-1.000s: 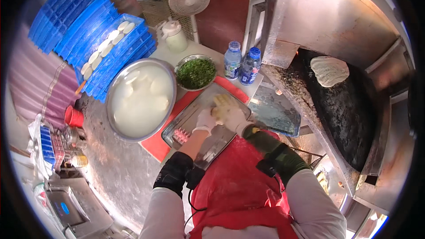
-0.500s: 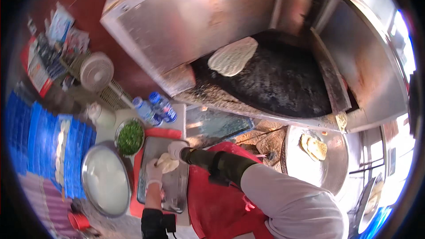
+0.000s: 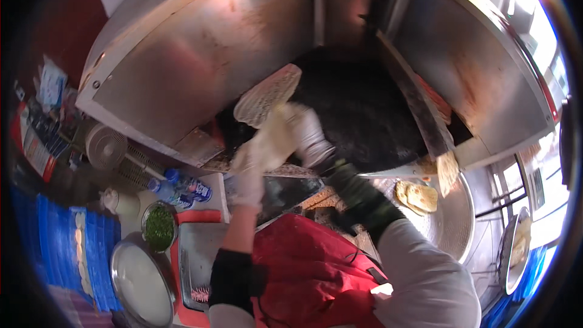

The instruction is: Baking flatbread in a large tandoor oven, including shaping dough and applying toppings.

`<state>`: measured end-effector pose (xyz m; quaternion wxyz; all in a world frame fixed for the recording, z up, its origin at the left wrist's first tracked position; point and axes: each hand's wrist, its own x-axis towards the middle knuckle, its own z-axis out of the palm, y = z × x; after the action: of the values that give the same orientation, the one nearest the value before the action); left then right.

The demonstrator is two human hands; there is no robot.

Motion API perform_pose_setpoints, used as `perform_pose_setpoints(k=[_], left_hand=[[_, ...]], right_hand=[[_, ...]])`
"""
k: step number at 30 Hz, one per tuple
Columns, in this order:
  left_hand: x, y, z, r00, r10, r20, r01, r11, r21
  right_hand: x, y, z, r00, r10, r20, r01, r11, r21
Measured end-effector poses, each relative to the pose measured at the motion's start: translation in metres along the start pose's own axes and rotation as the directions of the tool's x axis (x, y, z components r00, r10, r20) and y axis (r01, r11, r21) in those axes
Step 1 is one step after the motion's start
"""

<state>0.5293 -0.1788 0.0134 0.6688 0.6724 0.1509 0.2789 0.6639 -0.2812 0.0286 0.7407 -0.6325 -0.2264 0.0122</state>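
A stretched piece of pale dough [image 3: 273,141] hangs between my two gloved hands over the near edge of the round black griddle [image 3: 364,115]. My left hand [image 3: 248,176] grips its lower left end, and my right hand [image 3: 308,136] has its right side. Motion smears the fingers of both hands. Just behind the held dough, a flat oval dough [image 3: 267,94] lies on the left part of the griddle. The shallow metal tray [image 3: 203,246] stands below my left forearm.
Metal walls surround the griddle at the back and sides. At left stand a bowl of chopped greens [image 3: 160,228], a basin of whitish liquid [image 3: 143,282], bottles [image 3: 194,189] and blue crates [image 3: 61,243]. A large pan [image 3: 455,225] with browned flatbreads [image 3: 418,197] sits at right.
Both hands have risen from the tray to the griddle's edge with the dough, now stretched longer. My view has turned, so the griddle appears further left.
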Motion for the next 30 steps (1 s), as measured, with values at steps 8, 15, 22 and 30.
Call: perform_pose_setpoints(k=[8,15,22,30], left_hand=[[0.024,-0.006,0.053,0.949,-0.2,0.244,0.27,0.915,-0.301],[-0.051,-0.005,-0.125,0.998,-0.006,-0.065,0.001,0.996,-0.089],[-0.237,-0.003,-0.413,0.703,0.237,-0.67,0.312,0.744,0.591],[-0.359,-0.037,-0.535,0.567,0.168,-0.806,0.821,-0.193,0.537]], right_hand=[[0.06,-0.023,-0.086,0.985,0.117,0.126,0.128,-0.006,-0.992],[0.051,0.018,-0.062,0.946,0.106,0.306,0.32,-0.153,-0.935],[0.072,0.012,-0.078,0.98,0.138,0.141,0.139,0.023,-0.99],[0.022,-0.001,-0.036,0.981,-0.087,0.172,0.171,-0.022,-0.985]])
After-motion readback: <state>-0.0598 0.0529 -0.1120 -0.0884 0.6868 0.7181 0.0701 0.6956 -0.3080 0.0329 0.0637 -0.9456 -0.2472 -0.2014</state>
